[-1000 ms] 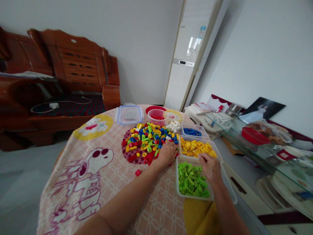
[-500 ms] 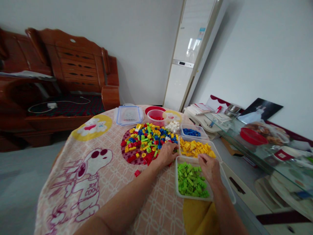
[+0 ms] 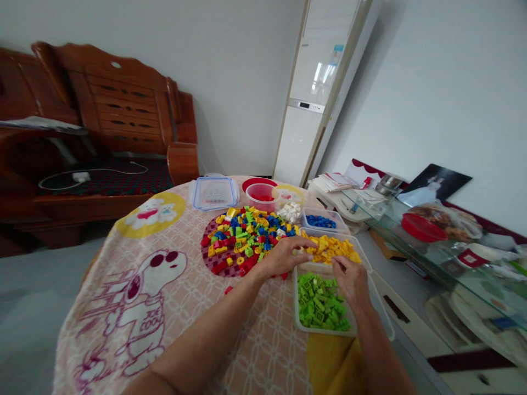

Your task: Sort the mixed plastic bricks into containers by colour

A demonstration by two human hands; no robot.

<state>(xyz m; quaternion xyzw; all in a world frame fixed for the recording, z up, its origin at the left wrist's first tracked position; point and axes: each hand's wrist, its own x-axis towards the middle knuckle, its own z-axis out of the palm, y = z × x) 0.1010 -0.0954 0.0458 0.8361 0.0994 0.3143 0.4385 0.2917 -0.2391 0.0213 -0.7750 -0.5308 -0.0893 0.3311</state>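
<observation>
My left hand point(image 3: 283, 255) rests at the right edge of a pile of mixed coloured bricks point(image 3: 241, 237). Its fingers are drawn together and reach over the near-left corner of the clear box of yellow bricks point(image 3: 334, 248); what they pinch is hidden. My right hand point(image 3: 348, 278) hovers over the far edge of the clear box of green bricks point(image 3: 319, 306), fingertips curled together near the rim between the two boxes. A single red brick point(image 3: 228, 289) lies apart on the cloth, near my left forearm.
A box of blue bricks point(image 3: 321, 221), a heap of white bricks point(image 3: 290, 210), a red bowl point(image 3: 260, 195) and a clear lid point(image 3: 214, 192) stand at the table's far side. A wooden sofa point(image 3: 102, 126) is on the left, a cluttered glass table point(image 3: 444, 241) on the right.
My left hand has moved right from the mixed pile, its fingers now over the yellow box's corner. My right hand stays at the green box's far edge. The camera shifted slightly.
</observation>
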